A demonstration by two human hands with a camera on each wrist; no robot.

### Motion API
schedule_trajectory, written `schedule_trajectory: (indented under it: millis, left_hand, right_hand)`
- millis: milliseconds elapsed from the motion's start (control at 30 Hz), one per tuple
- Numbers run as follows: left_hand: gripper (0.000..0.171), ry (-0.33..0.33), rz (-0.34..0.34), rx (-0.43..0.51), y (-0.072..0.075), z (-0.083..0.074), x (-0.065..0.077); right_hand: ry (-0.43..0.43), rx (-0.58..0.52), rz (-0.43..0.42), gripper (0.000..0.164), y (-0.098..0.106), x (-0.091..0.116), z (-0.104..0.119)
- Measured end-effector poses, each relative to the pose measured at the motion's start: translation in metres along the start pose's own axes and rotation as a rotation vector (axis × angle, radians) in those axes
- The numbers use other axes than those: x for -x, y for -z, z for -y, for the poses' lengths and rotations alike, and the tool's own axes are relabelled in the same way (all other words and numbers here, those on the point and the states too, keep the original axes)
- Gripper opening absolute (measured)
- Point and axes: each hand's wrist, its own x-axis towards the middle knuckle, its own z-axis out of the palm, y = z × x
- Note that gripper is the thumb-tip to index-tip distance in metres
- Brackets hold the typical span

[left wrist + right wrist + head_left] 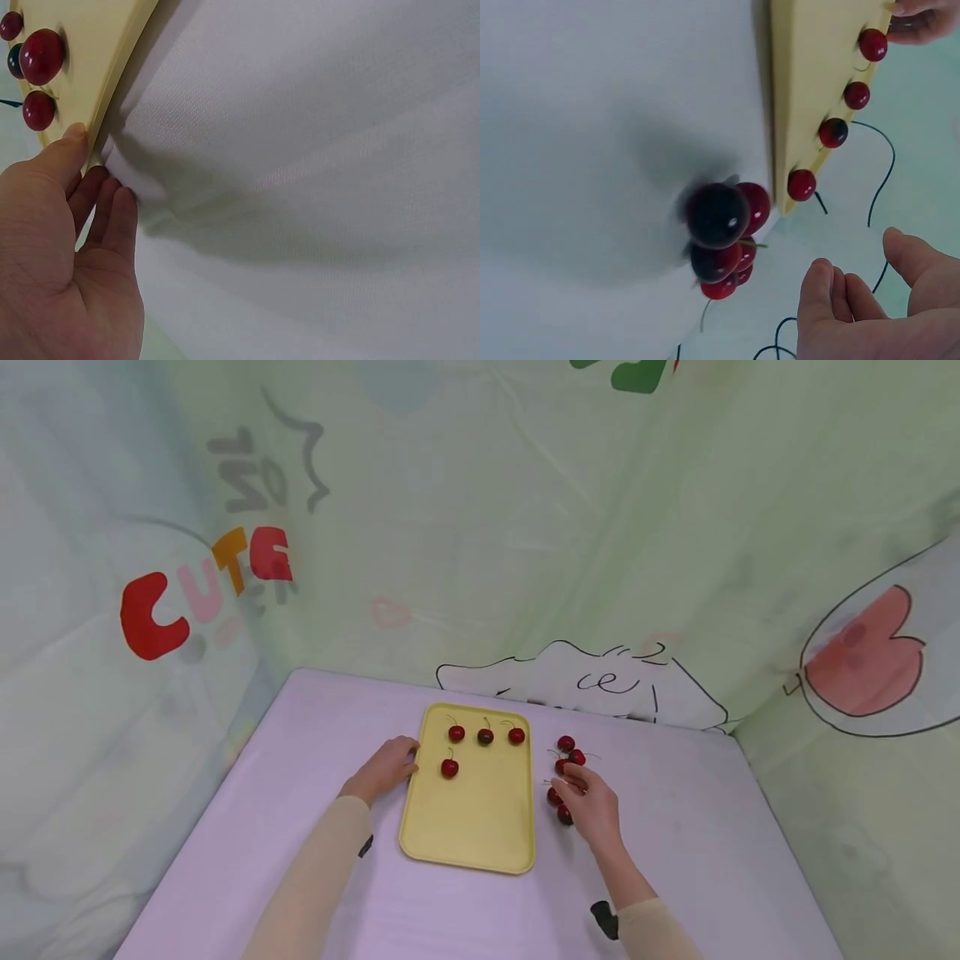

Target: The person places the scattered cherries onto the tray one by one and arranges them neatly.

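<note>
A yellow tray [480, 822] lies on the table with red cherries on it. Three stand in a row along its far end, the middle one a dark cherry [485, 737]; one more cherry [449, 768] sits nearer, by the left side. My left hand [384, 767] holds the tray's left rim, thumb [69, 154] on top and fingers at the outer side. Right of the tray is a loose group of several cherries, among them a near cherry [565, 815]. My right hand [594, 806] hovers close over this group, thumb and fingers apart with nothing between them.
The table [675, 843] has a pale lilac cover. Printed curtains, such as the back curtain [480, 527], stand along its far edge and both sides. A dark wrist strap piece [604, 920] shows by my right sleeve.
</note>
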Motion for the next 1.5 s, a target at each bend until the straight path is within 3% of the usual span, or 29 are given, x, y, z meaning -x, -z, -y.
schedule_trajectory:
  millis: [167,400,533,767,933,1033,1133,1367,1500]
  left_hand:
    - [0.042,0.002,-0.003,-0.002,0.001,-0.001,-0.001]
    - [0.042,0.008,-0.007,0.003,0.001,-0.001,-0.003]
    - [0.042,0.004,-0.009,-0.002,0.001,-0.002,-0.004]
    - [0.043,0.004,-0.011,0.0,0.001,-0.002,-0.005]
    - [0.042,0.002,-0.015,-0.001,0.001,-0.003,-0.005]
    - [0.042,0.005,-0.014,0.0,0.001,-0.003,-0.005]
    - [0.042,0.008,-0.012,-0.003,0.0,-0.002,-0.005]
    - [0.043,0.013,-0.001,-0.005,-0.002,0.001,-0.004]
    - [0.043,0.006,0.0,-0.009,-0.003,0.003,-0.003]
  right_hand:
    - [0.007,0.021,-0.044,0.048,0.005,-0.005,-0.028]
    - [-0.067,0.093,0.019,0.046,0.024,0.007,-0.027]
    - [-0.076,0.121,0.042,0.047,0.027,0.009,-0.04]
    - [-0.081,0.155,0.029,0.05,0.016,0.002,-0.072]
    - [-0.093,0.195,0.068,0.055,0.001,-0.018,-0.117]
    - [-0.084,0.199,0.076,0.057,-0.006,-0.024,-0.133]
    - [-0.069,0.2,0.076,0.056,-0.007,-0.022,-0.133]
    - [-0.084,0.157,0.06,0.046,0.0,0.007,-0.073]
    - [-0.089,0.171,0.072,0.044,0.0,0.011,-0.063]
